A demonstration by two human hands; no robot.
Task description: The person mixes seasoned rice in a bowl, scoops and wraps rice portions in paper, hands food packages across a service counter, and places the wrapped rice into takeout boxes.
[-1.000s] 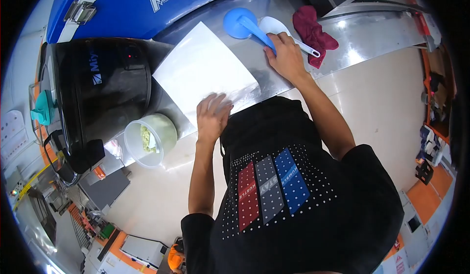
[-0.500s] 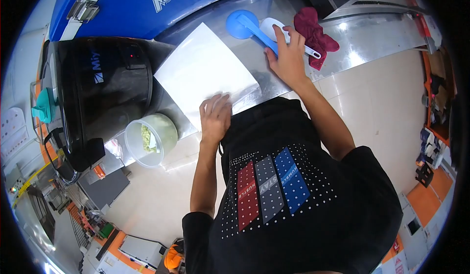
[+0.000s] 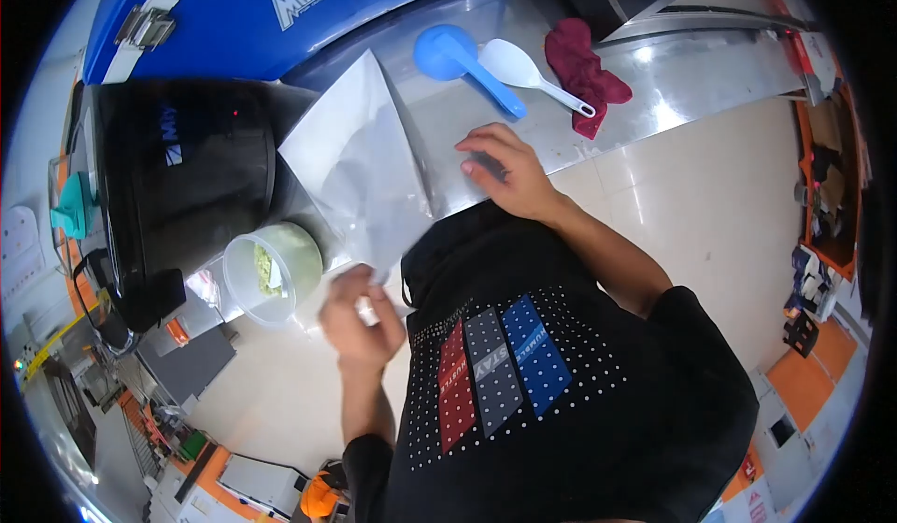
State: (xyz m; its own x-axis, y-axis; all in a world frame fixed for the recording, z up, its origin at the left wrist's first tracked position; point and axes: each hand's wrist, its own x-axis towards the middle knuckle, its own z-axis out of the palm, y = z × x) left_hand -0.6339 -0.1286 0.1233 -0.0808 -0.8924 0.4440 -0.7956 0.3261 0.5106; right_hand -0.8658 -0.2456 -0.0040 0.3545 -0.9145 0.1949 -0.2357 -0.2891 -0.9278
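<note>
Glossy white sheet, long axis pointing away, left hand pinched on near corner, right hand half-open, empty

Left fingers gripping white sheet, right fingers parted, steel counter

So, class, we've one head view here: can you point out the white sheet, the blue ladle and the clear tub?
White sheet (image 3: 344, 140), head view: its white face.
Blue ladle (image 3: 474, 68), head view: handle, beside the bowl.
Clear tub (image 3: 303, 257), head view: outer side wall.
</note>
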